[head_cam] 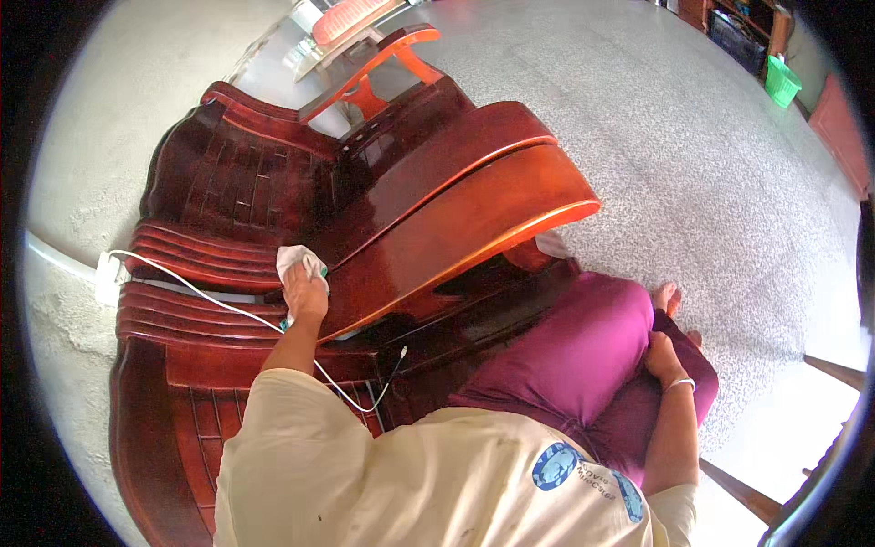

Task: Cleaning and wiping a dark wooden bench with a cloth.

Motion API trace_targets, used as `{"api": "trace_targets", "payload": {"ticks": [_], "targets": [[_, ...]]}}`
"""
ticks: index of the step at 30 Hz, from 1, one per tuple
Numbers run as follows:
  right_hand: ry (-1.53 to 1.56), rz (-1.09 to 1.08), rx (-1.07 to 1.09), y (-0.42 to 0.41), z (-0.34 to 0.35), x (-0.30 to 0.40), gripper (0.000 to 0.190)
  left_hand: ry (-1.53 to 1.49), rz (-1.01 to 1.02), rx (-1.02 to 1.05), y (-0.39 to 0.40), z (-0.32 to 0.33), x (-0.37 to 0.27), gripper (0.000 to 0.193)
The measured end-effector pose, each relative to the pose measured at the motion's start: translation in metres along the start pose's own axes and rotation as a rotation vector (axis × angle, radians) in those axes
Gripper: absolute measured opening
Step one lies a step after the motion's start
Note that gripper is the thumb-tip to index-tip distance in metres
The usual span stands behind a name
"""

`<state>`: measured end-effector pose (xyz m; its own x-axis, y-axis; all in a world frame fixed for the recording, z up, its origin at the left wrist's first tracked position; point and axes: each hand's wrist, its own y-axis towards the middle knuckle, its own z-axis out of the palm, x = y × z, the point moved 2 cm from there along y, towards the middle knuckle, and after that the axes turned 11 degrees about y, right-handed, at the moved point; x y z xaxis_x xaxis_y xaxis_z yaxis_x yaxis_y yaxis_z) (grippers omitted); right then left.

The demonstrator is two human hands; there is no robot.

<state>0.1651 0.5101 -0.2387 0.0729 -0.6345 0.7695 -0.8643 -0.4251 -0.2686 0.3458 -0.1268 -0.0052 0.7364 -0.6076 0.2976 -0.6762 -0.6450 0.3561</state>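
Observation:
My left hand [305, 295] presses a crumpled white cloth [295, 257] with some green on it against the back end of a broad, glossy wooden armrest [465, 205]. A second wooden armrest [444, 164] runs right alongside. Past the hand hangs a white charging cable [198, 292], its loose plug [404, 351] lying over the dark wooden seat. My right hand [663, 355], a pale bracelet at its wrist, rests by the knee of my purple trousers [581, 342]. Its fingers are curled and partly hidden.
Slatted wooden backrests [205, 314] stand near a pale wall [75, 205], where a white power socket or adapter [108, 279] feeds the cable. Farther off are another wooden armrest [383, 55], a green bin [781, 83] and a wooden shelf [742, 31]. Speckled flooring [683, 171] spreads to the right.

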Motion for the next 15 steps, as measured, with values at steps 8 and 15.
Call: {"api": "trace_targets", "payload": {"ticks": [8, 15], "targets": [[-0.081, 0.051, 0.003, 0.005, 0.0, 0.005, 0.017, -0.163, 0.06, 0.067, -0.023, -0.017, -0.091, 0.046], [-0.46, -0.157, 0.07, 0.012, 0.024, -0.053, 0.016, -0.594, 0.585, -0.226, -0.027, -0.108, -0.244, 0.046]]}}
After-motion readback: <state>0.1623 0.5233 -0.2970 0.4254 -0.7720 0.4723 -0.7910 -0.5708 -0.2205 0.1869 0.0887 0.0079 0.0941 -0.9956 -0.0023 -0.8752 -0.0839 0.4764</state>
